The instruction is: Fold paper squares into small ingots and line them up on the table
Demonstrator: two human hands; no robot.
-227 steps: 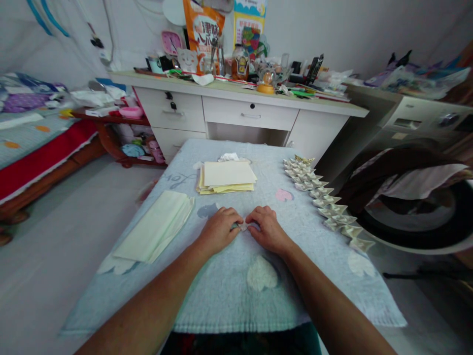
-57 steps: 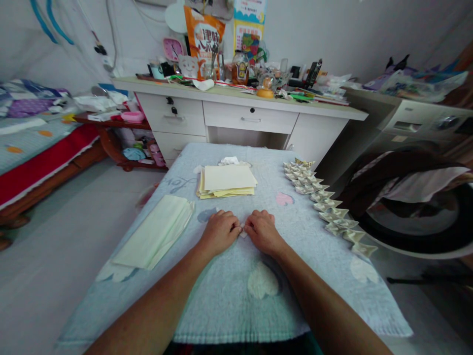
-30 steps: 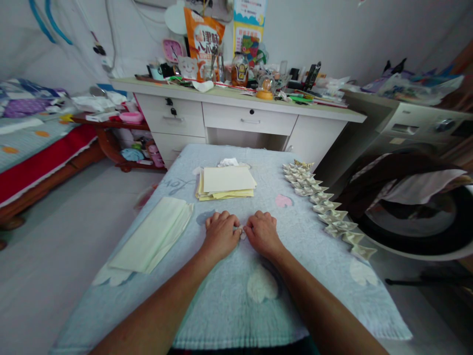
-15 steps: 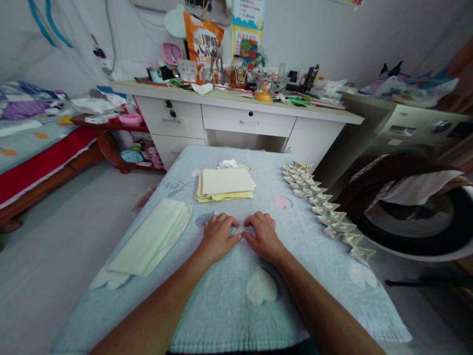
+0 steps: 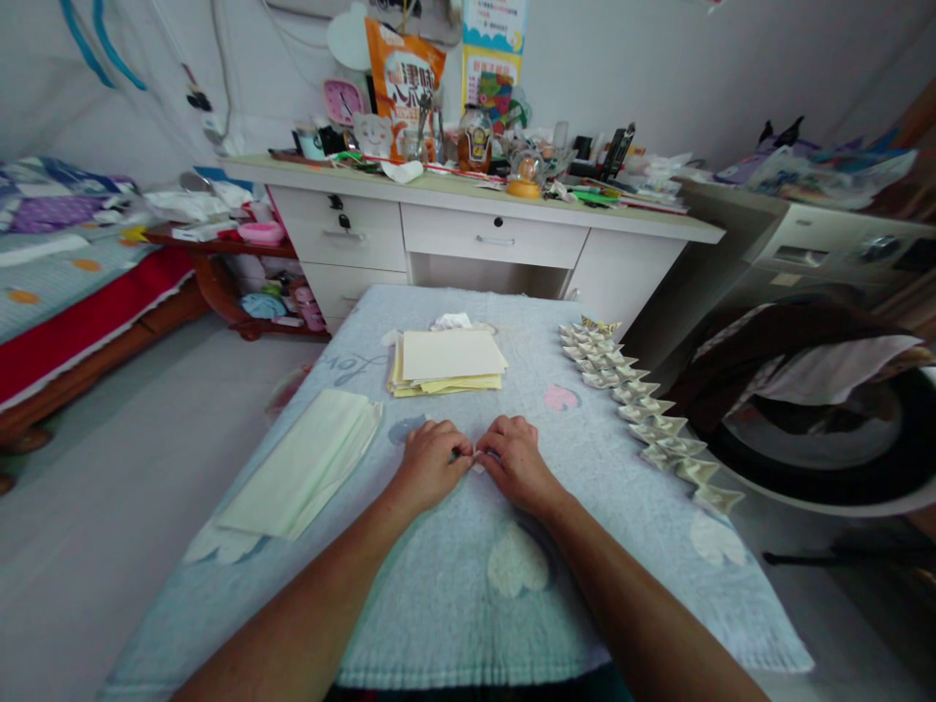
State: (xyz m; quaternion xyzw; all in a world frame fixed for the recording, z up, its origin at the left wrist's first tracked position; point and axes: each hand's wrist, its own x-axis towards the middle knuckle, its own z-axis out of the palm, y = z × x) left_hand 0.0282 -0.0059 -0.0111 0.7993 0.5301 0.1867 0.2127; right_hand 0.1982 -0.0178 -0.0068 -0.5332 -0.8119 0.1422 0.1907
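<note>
My left hand [image 5: 437, 456] and my right hand [image 5: 512, 456] meet over the middle of the cloth-covered table [image 5: 439, 604]. Between their pinched fingertips is a small piece of folded paper [image 5: 479, 466], mostly hidden by the fingers. Just beyond the hands lies a stack of cream and yellow paper sheets [image 5: 453, 356]. Left of my left hand rests a pile of pale green paper [image 5: 303, 463]. On the right side stands a long row of folded paper boats [image 5: 650, 409], pale except for a patterned one at the far end.
Behind the table is a white desk [image 5: 489, 239] crowded with jars, a pink clock [image 5: 342, 101] and an orange snack bag [image 5: 405, 83]. A washing machine [image 5: 826, 253] with its door open stands at the right. A bed [image 5: 80, 283] is at the left.
The fingertips of both hands have drawn closer together and closed more tightly on the small paper, which now shows less. The stacks and the row of boats are unmoved.
</note>
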